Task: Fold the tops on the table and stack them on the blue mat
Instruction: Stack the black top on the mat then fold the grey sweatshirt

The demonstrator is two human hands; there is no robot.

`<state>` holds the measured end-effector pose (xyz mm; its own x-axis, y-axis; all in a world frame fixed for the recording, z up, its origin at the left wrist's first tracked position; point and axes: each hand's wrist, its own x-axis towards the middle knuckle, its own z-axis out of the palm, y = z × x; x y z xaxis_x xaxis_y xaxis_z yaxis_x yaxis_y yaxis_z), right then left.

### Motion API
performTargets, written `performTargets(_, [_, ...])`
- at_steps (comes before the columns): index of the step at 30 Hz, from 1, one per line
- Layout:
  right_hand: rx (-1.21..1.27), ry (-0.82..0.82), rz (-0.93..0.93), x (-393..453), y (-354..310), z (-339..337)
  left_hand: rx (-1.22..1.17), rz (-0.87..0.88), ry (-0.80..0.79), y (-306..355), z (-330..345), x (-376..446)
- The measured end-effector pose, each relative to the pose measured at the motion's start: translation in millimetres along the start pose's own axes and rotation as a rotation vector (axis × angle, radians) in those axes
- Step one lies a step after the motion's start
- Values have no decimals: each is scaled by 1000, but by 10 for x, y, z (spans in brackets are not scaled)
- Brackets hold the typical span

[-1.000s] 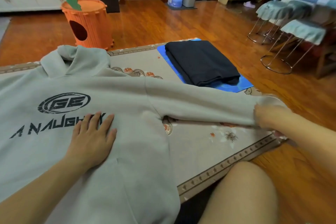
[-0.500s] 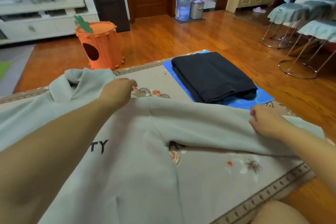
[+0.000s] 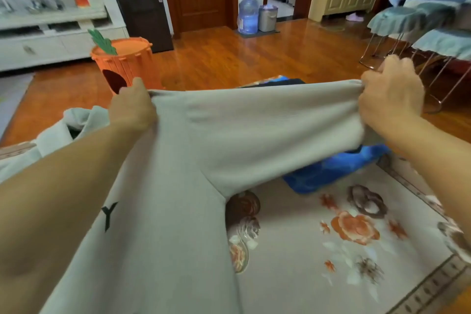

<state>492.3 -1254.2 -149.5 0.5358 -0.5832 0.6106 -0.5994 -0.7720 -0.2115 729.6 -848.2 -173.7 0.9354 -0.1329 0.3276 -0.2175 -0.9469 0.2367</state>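
Head view shows left hand [image 3: 132,107] and right hand [image 3: 390,99] gripping the grey top's [image 3: 178,211] raised sleeve, folding barely begun, blue mat [image 3: 331,173] stacking left.

orange bin [image 3: 122,64], water jug [image 3: 248,16], stools [image 3: 418,23]
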Motion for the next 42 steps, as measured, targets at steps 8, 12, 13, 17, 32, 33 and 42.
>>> performTargets(8, [-232,-648,-15,-352,-469,627,67,192,-466,-336,639,-541])
performTargets(12, [-133,-919,-56,-545,-452,649,283,238,-502,-558,669,-679])
performTargets(13, [-107,-852,-28,-541,-413,607,306,216,-508,-583,663,-662])
performTargets(17, [-37,-421,308,-429,-147,541,256,152,-496,-710,648,-457])
performTargets(32, [698,-155,667,-227,-27,394,-5,94,-574,157,824,-347])
performTargets(33, [851,-222,680,-226,-38,362,11,100,-573,113,847,-340])
performTargets(42, [606,-654,417,-395,-69,678,-64,42,-535,-15,1011,-416])
